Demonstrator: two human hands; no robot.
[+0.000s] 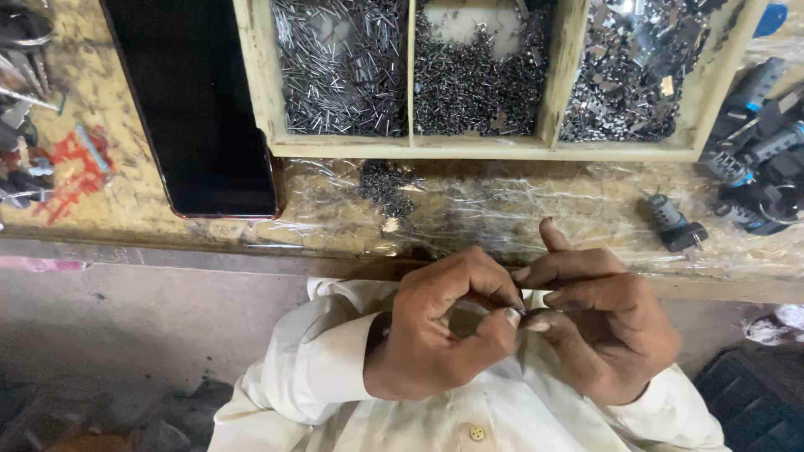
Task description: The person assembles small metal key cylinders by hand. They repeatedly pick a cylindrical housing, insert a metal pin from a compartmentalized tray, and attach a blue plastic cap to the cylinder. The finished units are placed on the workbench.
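Something small and dark, too hidden to identify, sits at the spot where the two hands meet, close to the person's chest and just below the near edge of the table (126, 209). The left hand (444, 331) curls into a loose fist, its thumb and forefinger pressed together on that small piece. The right hand (607, 322) faces it, fingertips pinching the same spot from the other side, while one finger sticks up toward the table. Both hands touch at the fingertips. Beneath them lies the person's cream shirt (335, 393), with a pale button (476, 434) showing at the lower edge.

Just beyond the hands, crinkled clear plastic sheet (519, 209) covers the worn yellowish table. A little heap of small dark metal bits (387, 186) rests on the plastic, ahead of the left hand. A dark cylindrical part (674, 224) lies off to the right, apart from the hands. Farther back stands a pale wooden tray (260, 84) with three compartments: thin metal pins (343, 67) on the left, short dark pins (477, 84) in the middle, shiny flat metal pieces (628, 67) on the right. A black phone (197, 100) lies screen up to the left of the tray. A cluster of dark cylindrical parts with blue accents (758, 151) is piled at the far right.
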